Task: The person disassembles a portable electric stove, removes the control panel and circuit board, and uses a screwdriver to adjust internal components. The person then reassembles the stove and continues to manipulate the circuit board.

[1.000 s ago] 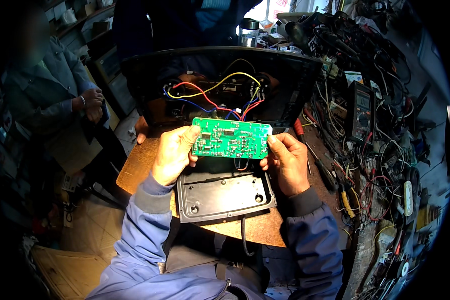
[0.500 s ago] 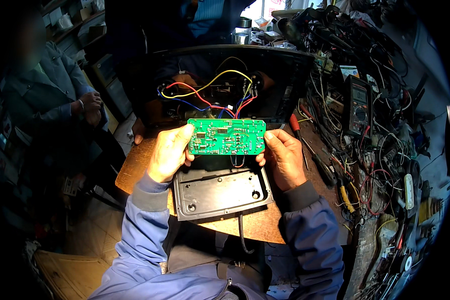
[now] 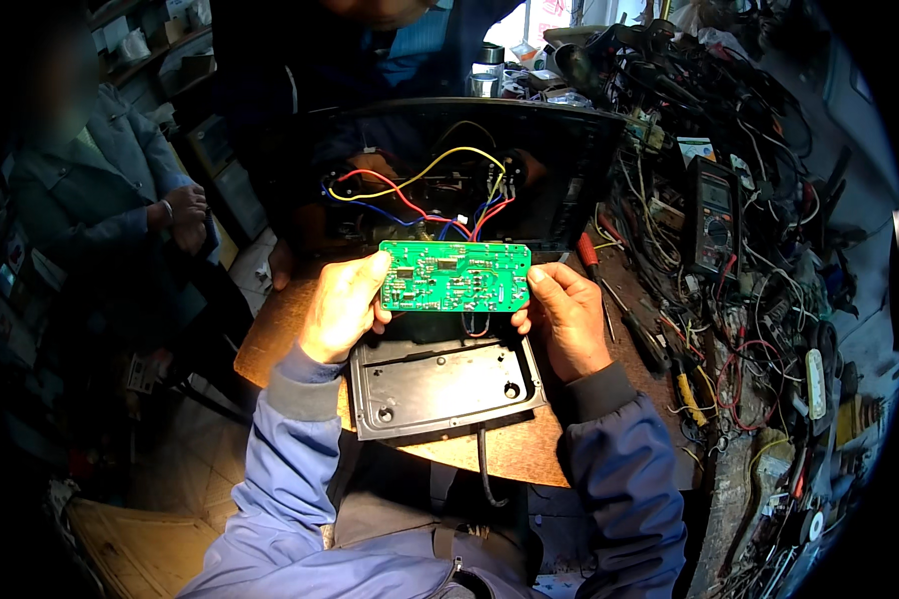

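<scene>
Between my two hands is a green circuit board (image 3: pixel 457 280), its chip-and-solder face toward me. My left hand (image 3: pixel 345 307) grips its left end, thumb on top and fingers beneath. The right end is pinched by my right hand (image 3: pixel 566 317) in the same way. Red, blue and yellow wires (image 3: pixel 435 200) run from behind the board into a large open black housing (image 3: pixel 290 200). Below the board lies a shallow black plastic cover (image 3: pixel 445 384), with a black cable (image 3: pixel 483 464) hanging under its near edge.
The wooden table (image 3: pixel 270 334) carries a red-handled screwdriver (image 3: pixel 587 255) at right. Beyond it lie a multimeter (image 3: pixel 716 215), yellow-handled pliers (image 3: pixel 691 399) and heaps of tangled wires. One person stands behind the housing; another, hands (image 3: pixel 185 215) together, is at left.
The board and my hands keep the same grip and have hardly moved. Across the housing, the person's head has lowered into view at the top.
</scene>
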Demonstrator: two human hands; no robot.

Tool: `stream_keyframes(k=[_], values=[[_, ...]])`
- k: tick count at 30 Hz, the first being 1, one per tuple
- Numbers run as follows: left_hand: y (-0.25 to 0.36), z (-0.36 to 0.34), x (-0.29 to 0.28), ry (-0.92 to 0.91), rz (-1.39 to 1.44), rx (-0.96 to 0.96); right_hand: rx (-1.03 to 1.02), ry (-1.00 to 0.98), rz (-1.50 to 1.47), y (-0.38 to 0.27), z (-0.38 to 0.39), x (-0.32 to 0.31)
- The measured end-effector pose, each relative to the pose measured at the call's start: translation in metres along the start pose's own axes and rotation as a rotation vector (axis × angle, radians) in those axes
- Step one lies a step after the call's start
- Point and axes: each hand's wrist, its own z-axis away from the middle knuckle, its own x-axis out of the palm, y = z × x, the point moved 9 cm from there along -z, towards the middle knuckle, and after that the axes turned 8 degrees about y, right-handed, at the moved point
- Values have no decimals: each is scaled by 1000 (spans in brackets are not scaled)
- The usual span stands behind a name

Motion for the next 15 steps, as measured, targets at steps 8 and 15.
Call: stream_keyframes(k=[8, 15], values=[[0, 0, -2, -21, -10, -2, -5, -12, -32, 0, -1, 0], [1, -1, 0, -33, -14, 11, -9, -11, -9, 0, -1, -1]])
